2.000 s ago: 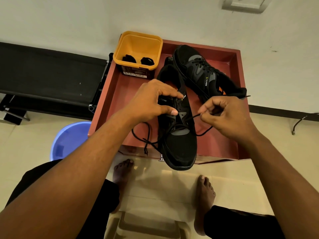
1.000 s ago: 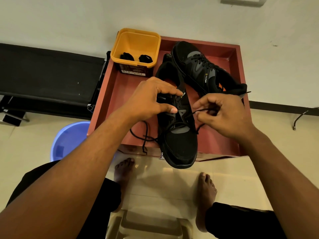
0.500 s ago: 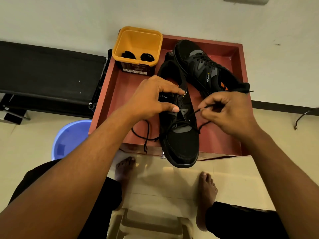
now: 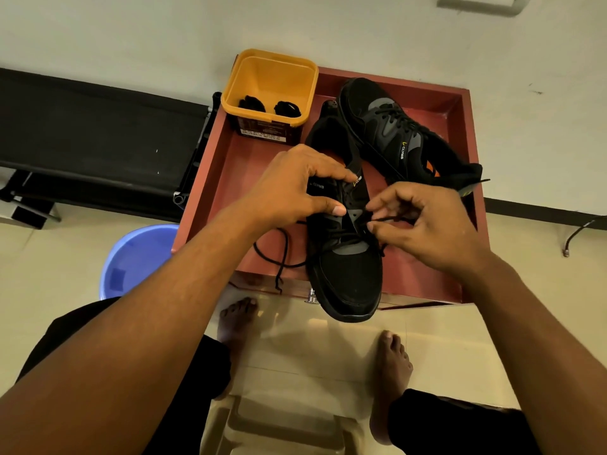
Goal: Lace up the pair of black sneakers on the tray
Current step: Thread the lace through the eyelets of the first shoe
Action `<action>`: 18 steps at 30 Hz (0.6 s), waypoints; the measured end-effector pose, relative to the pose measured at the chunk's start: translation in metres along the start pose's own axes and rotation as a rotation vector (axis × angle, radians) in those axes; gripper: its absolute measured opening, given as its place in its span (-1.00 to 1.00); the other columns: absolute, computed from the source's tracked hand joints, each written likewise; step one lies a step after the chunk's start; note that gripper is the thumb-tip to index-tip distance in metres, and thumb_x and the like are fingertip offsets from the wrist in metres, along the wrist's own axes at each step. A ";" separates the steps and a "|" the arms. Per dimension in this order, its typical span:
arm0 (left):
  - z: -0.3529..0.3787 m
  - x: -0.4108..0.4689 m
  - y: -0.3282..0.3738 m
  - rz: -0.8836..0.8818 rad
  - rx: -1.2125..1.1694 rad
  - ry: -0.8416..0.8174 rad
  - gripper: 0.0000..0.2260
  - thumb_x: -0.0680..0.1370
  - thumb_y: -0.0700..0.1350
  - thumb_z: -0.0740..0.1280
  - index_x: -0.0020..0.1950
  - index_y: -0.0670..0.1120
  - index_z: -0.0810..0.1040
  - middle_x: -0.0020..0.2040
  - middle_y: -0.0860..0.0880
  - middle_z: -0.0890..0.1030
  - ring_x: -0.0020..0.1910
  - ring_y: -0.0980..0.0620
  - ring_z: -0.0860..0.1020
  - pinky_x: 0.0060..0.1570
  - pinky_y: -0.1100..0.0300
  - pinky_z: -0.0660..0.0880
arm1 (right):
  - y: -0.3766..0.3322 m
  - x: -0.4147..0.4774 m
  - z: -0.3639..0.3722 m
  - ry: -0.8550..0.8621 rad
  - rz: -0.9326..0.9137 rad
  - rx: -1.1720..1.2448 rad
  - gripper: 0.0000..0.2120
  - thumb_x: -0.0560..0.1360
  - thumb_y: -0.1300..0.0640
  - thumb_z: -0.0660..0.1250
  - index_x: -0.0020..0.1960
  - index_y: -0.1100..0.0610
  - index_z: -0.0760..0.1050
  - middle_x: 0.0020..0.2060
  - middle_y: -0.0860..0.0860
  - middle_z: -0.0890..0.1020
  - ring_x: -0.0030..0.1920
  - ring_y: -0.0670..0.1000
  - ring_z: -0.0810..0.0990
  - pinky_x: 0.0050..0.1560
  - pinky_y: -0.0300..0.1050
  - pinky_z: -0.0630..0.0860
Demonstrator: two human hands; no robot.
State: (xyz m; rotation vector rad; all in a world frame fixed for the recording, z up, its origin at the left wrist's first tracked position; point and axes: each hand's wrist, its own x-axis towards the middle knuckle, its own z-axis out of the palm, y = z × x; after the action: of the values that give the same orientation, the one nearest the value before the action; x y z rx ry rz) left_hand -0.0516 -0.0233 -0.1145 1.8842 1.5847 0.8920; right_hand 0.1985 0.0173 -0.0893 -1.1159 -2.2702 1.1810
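A black sneaker (image 4: 348, 277) lies lengthwise on the red tray (image 4: 213, 198), its toe hanging over the near edge. My left hand (image 4: 295, 188) grips its upper around the tongue and eyelets. My right hand (image 4: 423, 221) pinches the black lace (image 4: 387, 220) just right of the eyelets, fingertips close to the tongue. The lace's other end (image 4: 279, 254) loops loose on the tray to the left and dangles over the edge. A second black sneaker (image 4: 394, 133), laced, lies on its side at the back right of the tray.
A yellow tub (image 4: 269, 80) with two black bundles inside stands at the tray's back left corner. A blue basin (image 4: 131, 257) sits on the floor to the left, beside a black bench (image 4: 92, 136). My bare feet and a plastic stool (image 4: 285, 428) are below.
My right hand has moved left with the lace, closer to the shoe's eyelets. The left hand keeps its hold on the sneaker's upper. The view has shifted slightly.
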 end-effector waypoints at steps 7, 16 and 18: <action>-0.001 0.000 0.001 0.009 -0.005 -0.007 -0.53 0.36 -0.02 0.64 0.25 0.09 0.69 0.18 0.19 0.66 0.20 0.49 0.41 0.20 0.57 0.26 | 0.008 0.003 -0.019 0.111 0.008 -0.031 -0.85 0.46 0.32 0.54 -0.05 0.10 0.71 -0.21 -0.02 0.71 -0.18 -0.09 0.67 -0.11 -0.35 0.57; -0.001 0.000 0.001 -0.025 -0.010 -0.013 -0.52 0.36 0.00 0.64 0.26 0.13 0.68 0.18 0.21 0.66 0.25 0.33 0.44 0.26 0.40 0.33 | 0.009 0.004 -0.017 0.106 0.013 -0.014 -0.86 0.46 0.30 0.54 -0.09 0.07 0.71 -0.24 -0.02 0.70 -0.19 -0.04 0.67 -0.12 -0.21 0.60; -0.001 0.000 0.001 -0.025 -0.003 -0.012 -0.52 0.36 0.01 0.64 0.26 0.13 0.68 0.19 0.20 0.66 0.25 0.34 0.44 0.26 0.41 0.32 | 0.002 0.002 -0.009 0.035 0.011 0.030 -0.84 0.46 0.29 0.55 -0.01 0.10 0.71 -0.18 -0.02 0.73 -0.14 -0.04 0.71 -0.06 -0.23 0.64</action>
State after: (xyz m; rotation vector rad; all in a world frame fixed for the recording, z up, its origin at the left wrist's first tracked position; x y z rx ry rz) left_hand -0.0518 -0.0232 -0.1131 1.8598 1.5956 0.8701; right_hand 0.2041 0.0242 -0.0861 -1.1305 -2.2153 1.1863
